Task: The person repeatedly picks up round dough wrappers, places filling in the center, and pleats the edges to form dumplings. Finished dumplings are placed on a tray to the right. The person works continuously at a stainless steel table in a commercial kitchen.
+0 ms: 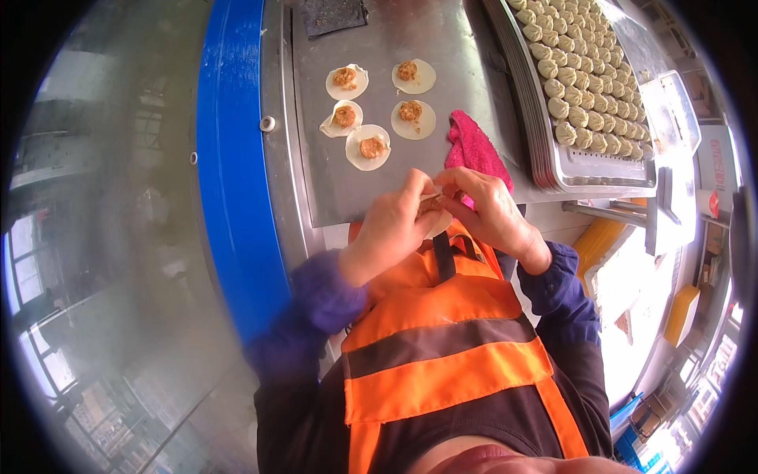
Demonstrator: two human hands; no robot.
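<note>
My left hand (395, 219) and my right hand (487, 207) meet in front of the orange apron, just past the near edge of the steel worktop (337, 195). Between them they pinch a round dough wrapper (439, 226), its lower edge showing below the fingers. Some filling shows at the gap between the fingertips; the rest is covered by the hands. Beyond the left hand lie several flat wrappers, each topped with a lump of orange-brown filling, the nearest being this filled wrapper (368, 161). A crumpled pink cloth (472, 145) lies just behind my right hand.
At the right, a stack of metal trays (610, 172) carries rows of pleated buns (583, 101) on its top tray. A dark folded cloth (334, 16) lies at the worktop's far end. A blue strip (234, 148) runs along the left side, beside a steel rail with a round knob (267, 124).
</note>
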